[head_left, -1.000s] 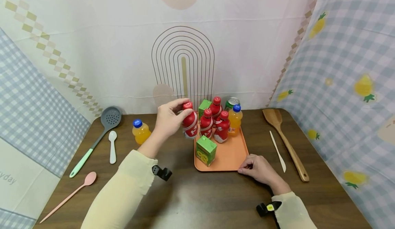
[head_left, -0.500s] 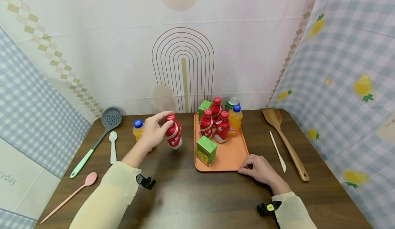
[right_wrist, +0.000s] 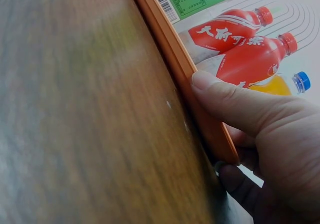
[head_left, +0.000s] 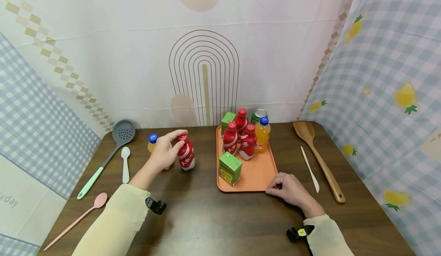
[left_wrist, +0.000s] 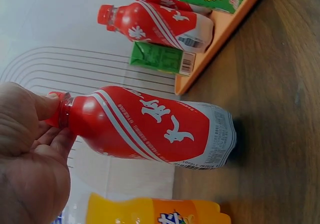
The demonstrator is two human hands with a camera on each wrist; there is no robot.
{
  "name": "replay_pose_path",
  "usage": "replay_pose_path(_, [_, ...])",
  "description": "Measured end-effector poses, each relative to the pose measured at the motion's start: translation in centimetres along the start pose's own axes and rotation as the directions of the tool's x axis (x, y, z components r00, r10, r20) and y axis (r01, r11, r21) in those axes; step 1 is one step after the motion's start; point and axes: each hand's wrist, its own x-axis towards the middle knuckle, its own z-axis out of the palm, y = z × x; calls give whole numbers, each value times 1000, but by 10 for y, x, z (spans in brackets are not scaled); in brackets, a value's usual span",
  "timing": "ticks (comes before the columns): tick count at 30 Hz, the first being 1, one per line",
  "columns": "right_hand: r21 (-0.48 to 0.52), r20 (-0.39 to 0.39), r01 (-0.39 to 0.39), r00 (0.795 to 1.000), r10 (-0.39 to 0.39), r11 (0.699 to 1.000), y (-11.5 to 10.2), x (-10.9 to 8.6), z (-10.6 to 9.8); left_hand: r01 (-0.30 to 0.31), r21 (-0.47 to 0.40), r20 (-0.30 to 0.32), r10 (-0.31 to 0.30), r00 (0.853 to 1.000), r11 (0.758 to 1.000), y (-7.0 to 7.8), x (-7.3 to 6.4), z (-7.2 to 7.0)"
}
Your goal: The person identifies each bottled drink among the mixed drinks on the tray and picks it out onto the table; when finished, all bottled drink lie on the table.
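Observation:
My left hand (head_left: pixel 165 151) pinches a red-capped cola bottle (head_left: pixel 186 154) by its neck, left of the tray. In the left wrist view the bottle (left_wrist: pixel 155 126) shows a red label with white script, its base close over the wood. Behind that hand an orange soda bottle (head_left: pixel 152 143) with a blue cap is partly hidden. My right hand (head_left: pixel 291 190) grips the near right corner of the orange tray (head_left: pixel 258 177), thumb on the rim and fingers below. On the tray stand several red bottles (head_left: pixel 247 143), green cartons (head_left: pixel 230 168), another orange soda bottle (head_left: pixel 263 134) and a green can (head_left: pixel 259 115).
At the left lie a grey skimmer (head_left: pixel 124 132), a white spoon (head_left: pixel 125 164) and a pink spoon (head_left: pixel 100 200). To the right are a white knife (head_left: pixel 310 168) and a wooden spatula (head_left: pixel 320 158). A curtain (head_left: pixel 138 56) hangs behind the table.
My left hand has carried the red cola bottle leftward and down, from the tray's left edge to beside the orange soda bottle. My right hand stays on the tray corner.

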Motion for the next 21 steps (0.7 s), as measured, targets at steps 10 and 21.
replay_pose_path(10, [-3, -8, 17, 1000, -17, 1000, 1, 0, 0, -21, 67, 34, 19, 999, 998, -5, 1, -4])
replay_pose_path(21, [-1, -12, 17, 1000, -17, 1000, 0, 0, 0, 6, 145, -10, -5, 1000, 989, -8, 2, -6])
